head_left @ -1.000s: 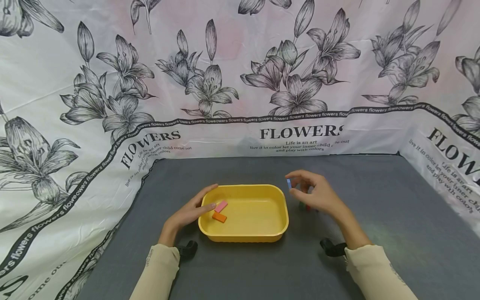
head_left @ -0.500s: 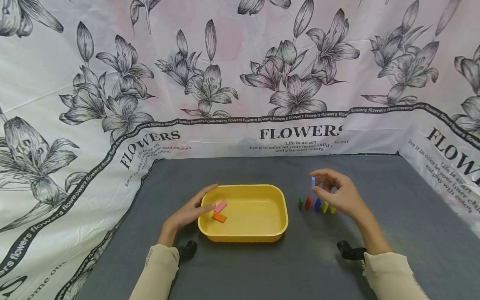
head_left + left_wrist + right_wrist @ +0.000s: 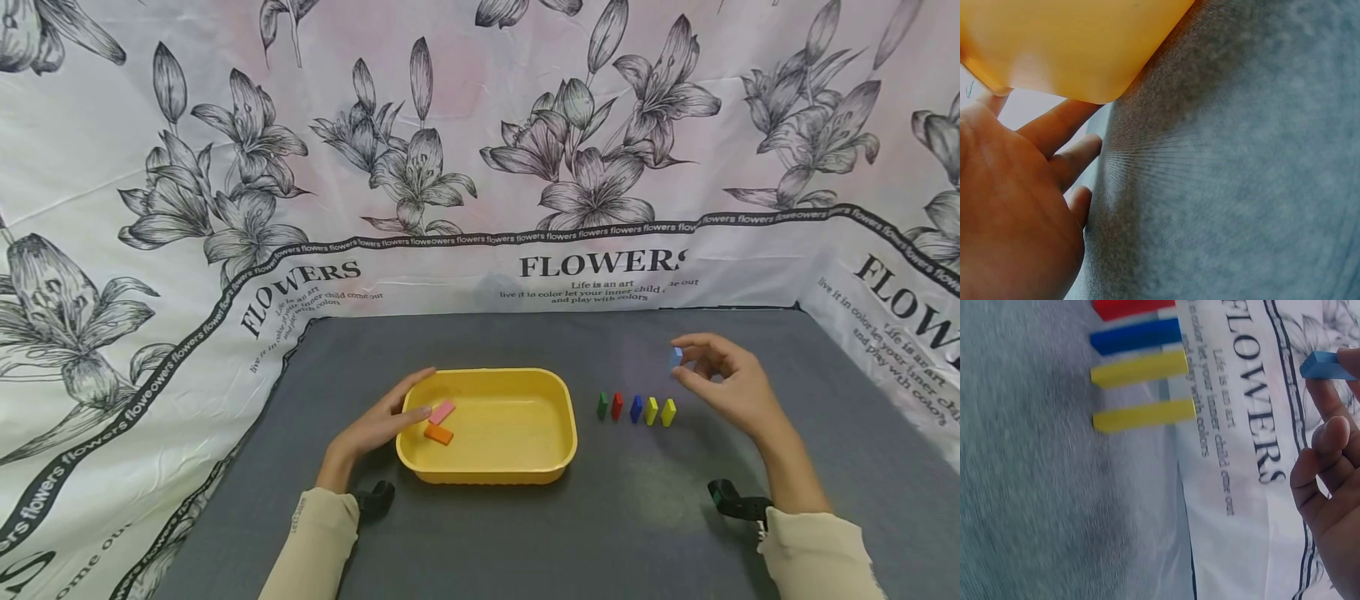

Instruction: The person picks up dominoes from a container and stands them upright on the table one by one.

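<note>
My right hand (image 3: 723, 379) pinches a light blue domino block (image 3: 677, 357) between thumb and index finger, raised above the table. The same blue domino (image 3: 1325, 365) shows in the right wrist view, its far end hidden by the fingertips. Below and left of that hand, a green domino (image 3: 602, 406), a red one (image 3: 617, 407), a dark blue one (image 3: 637, 409) and two yellow dominoes (image 3: 652, 411) stand upright in a row. My left hand (image 3: 382, 421) holds the left end of a yellow plastic tray (image 3: 495, 478), thumb over the rim and fingers along the outer wall.
Inside the tray a pink domino (image 3: 442, 412) and an orange domino (image 3: 438, 434) lie flat near the left hand. The grey table (image 3: 525, 542) ends at a flower-printed cloth (image 3: 450, 283) behind and at the sides. Black camera mounts (image 3: 738, 502) sit on both wrists.
My right hand has moved rightward with the light blue domino, from beside the tray to past the row's right end, uncovering the standing dominoes. The left hand and tray stay put.
</note>
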Demonstrator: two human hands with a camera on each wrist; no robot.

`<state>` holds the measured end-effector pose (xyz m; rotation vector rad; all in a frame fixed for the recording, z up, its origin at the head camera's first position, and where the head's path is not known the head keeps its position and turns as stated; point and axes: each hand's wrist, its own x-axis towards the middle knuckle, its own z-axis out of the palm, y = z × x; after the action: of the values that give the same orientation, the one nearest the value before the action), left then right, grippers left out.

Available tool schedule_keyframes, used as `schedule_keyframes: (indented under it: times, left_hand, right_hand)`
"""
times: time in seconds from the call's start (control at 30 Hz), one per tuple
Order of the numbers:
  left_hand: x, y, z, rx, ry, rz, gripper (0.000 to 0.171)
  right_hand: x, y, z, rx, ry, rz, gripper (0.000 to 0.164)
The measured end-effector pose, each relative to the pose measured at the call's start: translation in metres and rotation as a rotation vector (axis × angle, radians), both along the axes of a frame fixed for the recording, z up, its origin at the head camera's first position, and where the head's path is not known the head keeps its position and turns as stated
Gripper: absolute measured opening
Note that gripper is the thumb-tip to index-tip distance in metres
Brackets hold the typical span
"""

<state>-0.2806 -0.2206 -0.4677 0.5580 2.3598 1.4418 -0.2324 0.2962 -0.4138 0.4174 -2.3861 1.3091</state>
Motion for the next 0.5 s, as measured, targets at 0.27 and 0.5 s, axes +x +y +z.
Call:
schedule_keyframes:
  times: [0.27,0.5]
  left_hand:
    - [0.0,0.0,0.0,0.013,0.001,-0.007,0.067]
    - [0.003,0.0,0.001,-0.004,0.002,0.003,0.068]
  right_hand:
    - [0.0,0.022,-0.004,0.058,-0.063,-0.066,0.034]
    - [0.003,0.031,-0.004,0.163,-0.188,-0.072,0.033]
